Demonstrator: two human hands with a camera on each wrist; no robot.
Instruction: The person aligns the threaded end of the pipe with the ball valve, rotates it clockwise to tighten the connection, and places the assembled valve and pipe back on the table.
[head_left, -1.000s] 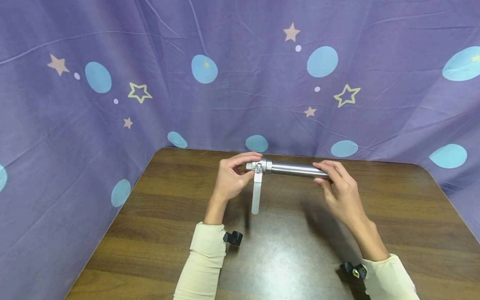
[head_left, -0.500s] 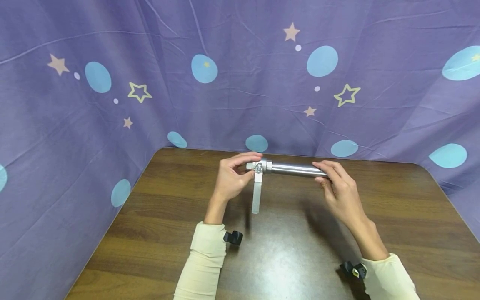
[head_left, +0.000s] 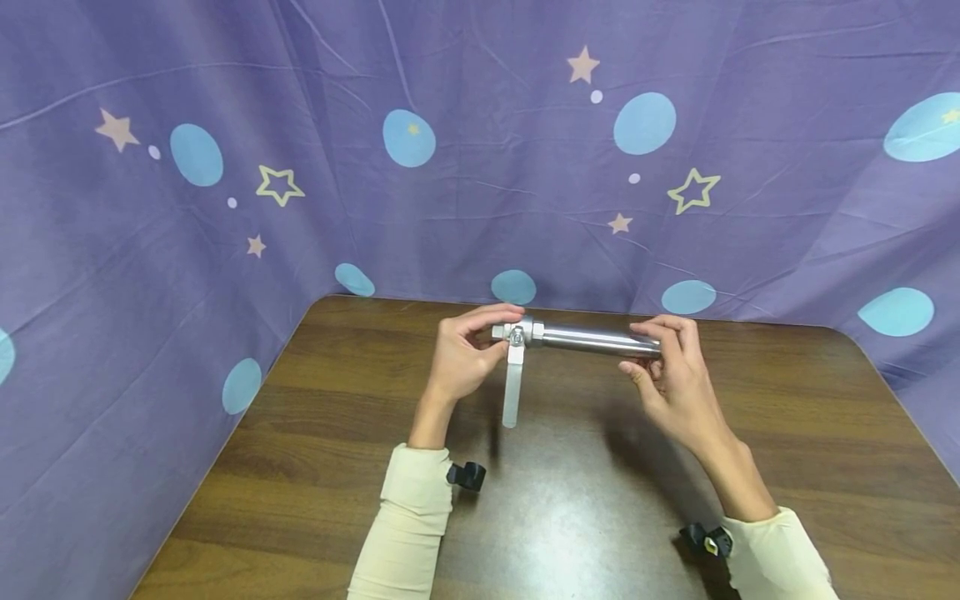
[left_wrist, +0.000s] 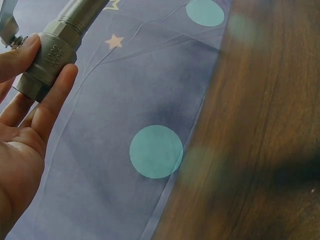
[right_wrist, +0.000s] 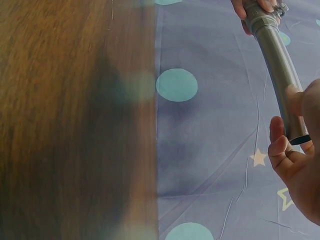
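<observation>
A metal ball valve [head_left: 528, 330] with a flat lever handle [head_left: 512, 392] is joined to a smooth steel pipe [head_left: 585, 337]. Both are held level above the table, the lever pointing toward me. My left hand [head_left: 467, 358] grips the valve's left end between thumb and fingers. Raised lettering shows on the valve body [left_wrist: 50, 57] in the left wrist view. At the pipe's right end is my right hand [head_left: 681, 383], its fingers curled about the tube. In the right wrist view the thumb overlaps the pipe [right_wrist: 276, 60], and its dark open end shows beside the fingers.
The brown wooden table [head_left: 300, 467] lies beneath both hands. Purple cloth [head_left: 480, 217] with stars and blue dots hangs behind and along the left side. A black clip-like mount [head_left: 467, 477] sits at the left cuff, another mount [head_left: 707, 540] at the right cuff.
My right hand has shifted its fingers on the pipe's end, the thumb coming lower and farther left. The left hand and valve stay nearly still.
</observation>
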